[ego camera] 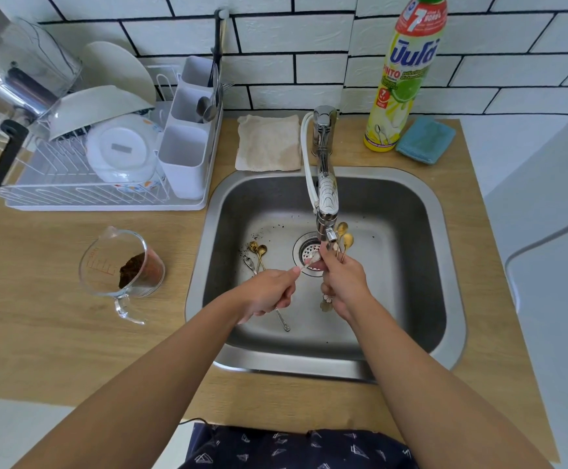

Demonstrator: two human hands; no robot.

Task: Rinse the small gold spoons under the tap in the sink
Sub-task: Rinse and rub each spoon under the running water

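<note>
Head view: we are pinching one slim pale-handled spoon (304, 265) in our left hand (269, 292), its long axis pointing at 2 o'clock under the chrome tap spout (326, 228). Our right hand (343, 282) is clamping two small gold spoons (343, 238), bowls at 12. More gold spoons (258, 252) are lying in the steel sink (394, 204) at 10 o'clock from the left fingertips, nearer that hand.

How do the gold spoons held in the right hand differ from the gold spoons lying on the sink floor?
The held spoons stand bowls-up beside the tap spout, gripped in the right hand; the loose spoons lie flat on the sink floor, left of the drain. The held bowls look clean; dark specks surround the loose ones. Both pairs are small and gold.
</note>
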